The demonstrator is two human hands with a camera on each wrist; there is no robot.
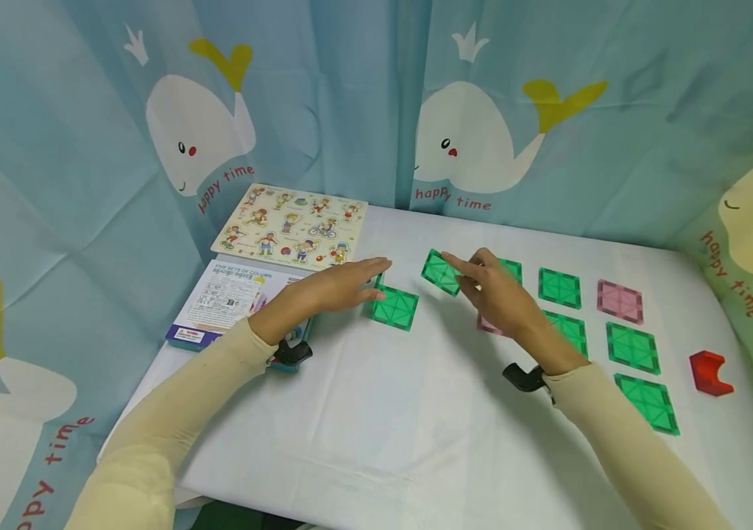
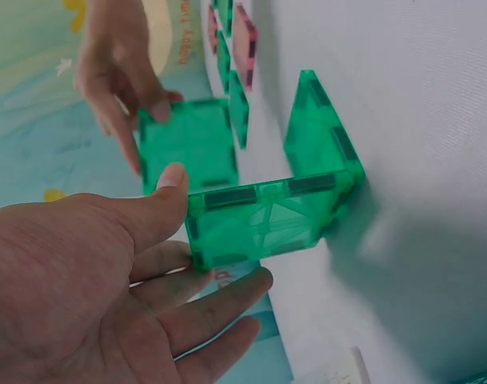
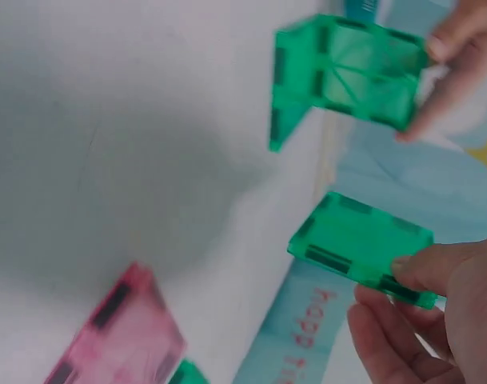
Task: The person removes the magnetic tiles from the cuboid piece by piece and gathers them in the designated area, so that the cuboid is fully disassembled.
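Note:
A green square magnetic tile (image 1: 394, 308) lies flat on the table, and a second green magnetic tile (image 2: 263, 220) stands on edge against it. My left hand (image 1: 343, 285) holds that upright tile at its free side, between thumb and fingers; in the head view it shows only as a thin strip by the fingertips. My right hand (image 1: 503, 296) pinches another green magnetic tile (image 1: 441, 272) by one edge, raised and tilted, apart from the standing pair. The right wrist view shows this held tile (image 3: 363, 240) under the thumb, with the joined pair beyond.
Green tiles (image 1: 559, 287) and pink tiles (image 1: 620, 301) lie in loose rows at the right, some behind my right arm. Farther right is a red notched block (image 1: 710, 373). A picture board (image 1: 290, 227) and a boxed set (image 1: 230, 294) lie at the left, before the whale-print curtain (image 1: 363, 110).

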